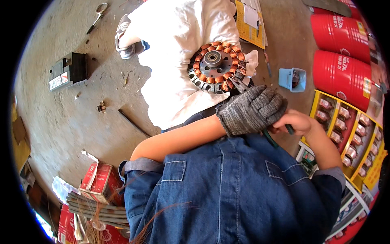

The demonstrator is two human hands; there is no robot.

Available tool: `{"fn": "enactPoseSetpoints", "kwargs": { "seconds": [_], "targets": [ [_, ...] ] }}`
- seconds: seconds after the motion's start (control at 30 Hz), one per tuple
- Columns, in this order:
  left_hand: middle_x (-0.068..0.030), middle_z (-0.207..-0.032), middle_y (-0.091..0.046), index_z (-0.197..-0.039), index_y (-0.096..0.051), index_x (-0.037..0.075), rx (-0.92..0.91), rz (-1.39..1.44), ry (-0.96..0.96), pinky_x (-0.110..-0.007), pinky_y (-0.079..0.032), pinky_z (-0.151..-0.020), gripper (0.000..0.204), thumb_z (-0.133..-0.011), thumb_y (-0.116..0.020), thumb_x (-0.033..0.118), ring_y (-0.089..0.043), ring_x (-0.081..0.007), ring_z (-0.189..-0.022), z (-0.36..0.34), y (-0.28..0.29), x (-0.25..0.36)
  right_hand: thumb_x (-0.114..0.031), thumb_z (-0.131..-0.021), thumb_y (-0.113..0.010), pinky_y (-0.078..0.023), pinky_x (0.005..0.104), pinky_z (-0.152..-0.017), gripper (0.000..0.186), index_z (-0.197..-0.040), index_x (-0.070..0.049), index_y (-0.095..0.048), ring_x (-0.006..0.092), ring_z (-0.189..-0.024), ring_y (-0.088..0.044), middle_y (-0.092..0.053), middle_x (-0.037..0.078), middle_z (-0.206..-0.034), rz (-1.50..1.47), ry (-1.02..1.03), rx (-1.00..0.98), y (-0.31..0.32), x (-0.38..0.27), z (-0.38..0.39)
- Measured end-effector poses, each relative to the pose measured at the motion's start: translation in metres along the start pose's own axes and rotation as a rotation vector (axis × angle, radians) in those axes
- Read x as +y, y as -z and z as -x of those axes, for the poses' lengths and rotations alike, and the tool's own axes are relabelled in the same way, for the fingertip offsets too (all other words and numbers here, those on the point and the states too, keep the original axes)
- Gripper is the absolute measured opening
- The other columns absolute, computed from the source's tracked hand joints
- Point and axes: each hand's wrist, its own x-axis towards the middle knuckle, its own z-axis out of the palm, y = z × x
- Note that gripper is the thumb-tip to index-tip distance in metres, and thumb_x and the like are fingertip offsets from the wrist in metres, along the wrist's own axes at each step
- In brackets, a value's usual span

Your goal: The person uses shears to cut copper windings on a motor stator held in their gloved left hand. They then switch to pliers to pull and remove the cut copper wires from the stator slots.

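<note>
A round motor stator (pixel 209 70) with a ring of copper coils and a bearing at its hub lies on a white cloth (pixel 174 53) in front of me. Some coils on its right side look frayed. My left hand (pixel 252 110), in a grey knitted glove, is closed around a pair of pliers (pixel 239 84). The jaws reach the coils at the stator's lower right edge. My bare right hand (pixel 295 122) closes on the green-handled end, just right of the glove. Most of the pliers' middle is hidden by the fingers.
On the concrete floor at left are a black battery (pixel 69 72), scissors (pixel 97 18) and a dark rod (pixel 133 123). At right stand a blue basket (pixel 286 78), red drums (pixel 341 73) and a yellow rack (pixel 337 118) of bottles. A red box (pixel 97 182) sits lower left.
</note>
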Motion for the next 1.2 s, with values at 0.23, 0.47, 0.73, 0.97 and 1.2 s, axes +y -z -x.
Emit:
{"fn": "enactPoseSetpoints", "kwargs": {
  "seconds": [0.23, 0.47, 0.73, 0.97, 1.2],
  "targets": [
    [-0.0115, -0.121, -0.061, -0.123, -0.064, 0.008, -0.088, 0.044, -0.086, -0.043, -0.049, -0.098, 0.048, -0.079, -0.058, 0.028, -0.059, -0.0301, -0.114, 0.0, -0.015, 0.003, -0.005, -0.083, -0.051, -0.043, 0.0235, -0.044, 0.021, -0.094, 0.007, -0.065, 0.0145, -0.05, -0.061, -0.071, 0.016, -0.084, 0.207, 0.0, 0.092, -0.003, -0.028, 0.021],
    [-0.0095, -0.118, -0.061, -0.126, -0.065, 0.015, 0.05, -0.015, -0.187, -0.043, -0.052, -0.094, 0.049, -0.08, -0.06, 0.031, -0.062, -0.0293, -0.11, 0.005, -0.021, 0.007, -0.002, -0.084, -0.053, -0.047, 0.0243, -0.047, 0.018, -0.096, 0.003, -0.067, 0.0141, -0.055, -0.065, -0.073, 0.011, -0.088, 0.365, -0.005, 0.243, -0.039, -0.029, 0.038],
    [-0.0077, -0.117, -0.062, -0.12, -0.068, 0.015, 0.125, -0.024, -0.169, -0.042, -0.055, -0.089, 0.046, -0.078, -0.066, 0.035, -0.062, -0.0276, -0.106, 0.011, -0.006, 0.0, -0.012, -0.087, -0.064, -0.052, 0.0383, -0.065, 0.017, -0.097, 0.002, -0.066, 0.0297, -0.07, -0.07, -0.069, 0.018, -0.079, 0.832, 0.188, 0.406, -0.082, -0.035, 0.034],
    [-0.0063, -0.116, -0.063, -0.118, -0.068, 0.016, 0.161, -0.057, -0.161, -0.041, -0.055, -0.087, 0.043, -0.079, -0.066, 0.035, -0.062, -0.0271, -0.105, 0.015, -0.006, -0.003, -0.014, -0.086, -0.065, -0.053, 0.042, -0.074, 0.019, -0.096, 0.002, -0.068, 0.0402, -0.086, -0.068, -0.07, 0.022, -0.086, 0.852, 0.223, 0.468, -0.097, -0.041, 0.033],
    [-0.008, -0.116, -0.063, -0.116, -0.069, 0.016, 0.288, -0.088, -0.192, -0.042, -0.055, -0.087, 0.044, -0.077, -0.066, 0.036, -0.062, -0.0271, -0.106, 0.017, -0.01, 0.007, -0.013, -0.087, -0.065, -0.053, 0.0412, -0.076, 0.019, -0.095, 0.004, -0.067, 0.0386, -0.088, -0.069, -0.07, 0.022, -0.09, 0.913, 0.295, 0.371, -0.094, -0.029, 0.039]
  ]
}}
